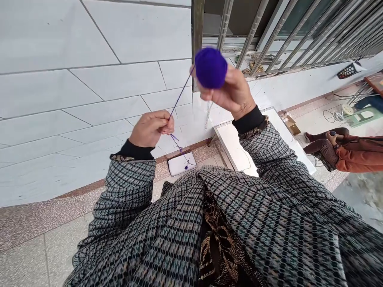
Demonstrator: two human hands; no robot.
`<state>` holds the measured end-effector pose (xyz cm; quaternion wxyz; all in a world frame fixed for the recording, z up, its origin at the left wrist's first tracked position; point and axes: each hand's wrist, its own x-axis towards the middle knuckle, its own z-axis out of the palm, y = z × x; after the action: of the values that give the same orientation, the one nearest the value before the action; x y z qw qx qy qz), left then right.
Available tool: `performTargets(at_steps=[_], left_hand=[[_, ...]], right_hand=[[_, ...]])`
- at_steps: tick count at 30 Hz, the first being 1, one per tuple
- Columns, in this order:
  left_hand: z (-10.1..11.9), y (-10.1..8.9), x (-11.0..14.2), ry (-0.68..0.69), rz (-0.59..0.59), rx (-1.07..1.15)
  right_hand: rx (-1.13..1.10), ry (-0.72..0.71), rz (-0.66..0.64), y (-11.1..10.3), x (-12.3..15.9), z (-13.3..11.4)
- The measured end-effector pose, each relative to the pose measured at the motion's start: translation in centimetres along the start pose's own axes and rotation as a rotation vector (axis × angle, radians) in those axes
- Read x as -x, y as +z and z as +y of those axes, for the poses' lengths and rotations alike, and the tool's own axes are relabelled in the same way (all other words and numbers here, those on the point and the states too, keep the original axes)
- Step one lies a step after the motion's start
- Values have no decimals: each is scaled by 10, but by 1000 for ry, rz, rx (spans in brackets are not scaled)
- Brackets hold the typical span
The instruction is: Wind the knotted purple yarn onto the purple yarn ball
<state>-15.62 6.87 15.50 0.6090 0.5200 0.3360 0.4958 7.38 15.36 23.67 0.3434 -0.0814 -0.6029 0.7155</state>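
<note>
A round ball of purple yarn (pixel 211 67) is held up in my right hand (pixel 236 91), whose fingers wrap round it from behind and below. From the ball a taut strand of yarn (pixel 182 93) slants down to my left hand (pixel 153 126). My left hand is closed in a pinch on that strand. Below it, the loose yarn hangs with small kinks toward a white box (pixel 176 164) on the floor, where a small dark purple bit of yarn (pixel 186 168) lies.
A white table (pixel 236 145) stands beyond my right arm. White wall tiles (pixel 89 87) fill the left, and a barred window (pixel 254 36) is above. At the right sits a person in orange clothing (pixel 359 153), near a cardboard box (pixel 291 124). A dark basket (pixel 347 70) hangs farther back.
</note>
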Motion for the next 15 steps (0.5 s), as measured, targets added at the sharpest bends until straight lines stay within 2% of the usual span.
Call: performTargets(at_steps=[2, 4, 6, 9, 12, 15], left_hand=[[-10, 11, -2, -32, -66, 20], [-16, 20, -1, -55, -99, 15], [-18, 25, 0, -55, -116, -12], [-12, 26, 6, -26, -178, -97], [-1, 25, 13, 0, -256, -191], [10, 27, 17, 12, -286, -290]], right_hand=[[-163, -98, 299, 5, -11, -6], [-244, -100, 463, 12, -21, -11], [-219, -111, 577, 16, -28, -14], [-23, -116, 712, 12, -33, -12], [112, -75, 768, 0, -35, -6], [249, -36, 812, -12, -34, -4]])
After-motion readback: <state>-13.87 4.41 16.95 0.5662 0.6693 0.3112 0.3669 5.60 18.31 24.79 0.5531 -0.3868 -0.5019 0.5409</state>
